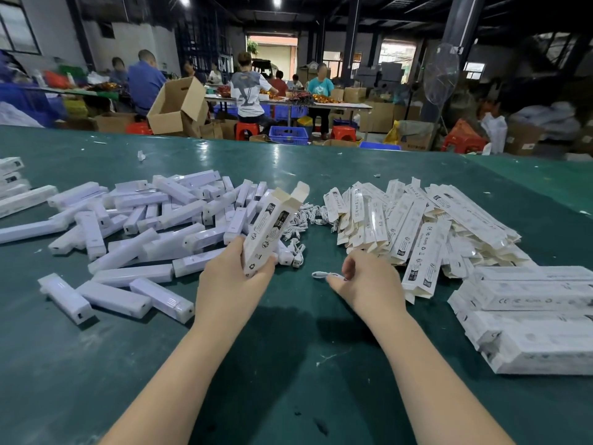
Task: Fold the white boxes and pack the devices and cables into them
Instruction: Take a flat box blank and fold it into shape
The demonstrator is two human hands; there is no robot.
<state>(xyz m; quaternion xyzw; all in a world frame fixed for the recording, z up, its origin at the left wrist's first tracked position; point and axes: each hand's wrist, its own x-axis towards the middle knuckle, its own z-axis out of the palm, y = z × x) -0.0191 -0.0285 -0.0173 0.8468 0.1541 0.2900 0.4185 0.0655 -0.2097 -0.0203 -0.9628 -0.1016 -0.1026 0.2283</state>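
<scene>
My left hand [234, 277] grips a folded white box [271, 229] by its lower end; the box tilts up and away with its top flaps open. My right hand [369, 281] pinches a small white coiled cable [322, 275] just above the green table [288, 364]. Several white bar-shaped devices [134, 226] lie heaped to the left. A tangle of white cables [308, 216] sits behind the box. Flat unfolded white boxes [414, 220] are piled to the right. Closed white boxes [529, 316] are stacked at the right edge.
More white boxes [12, 184] lie at the far left edge. Paper scraps [141, 155] dot the table. Beyond the table's far edge, several people sit at other tables among cardboard cartons [176, 107], red stools and blue crates [288, 134].
</scene>
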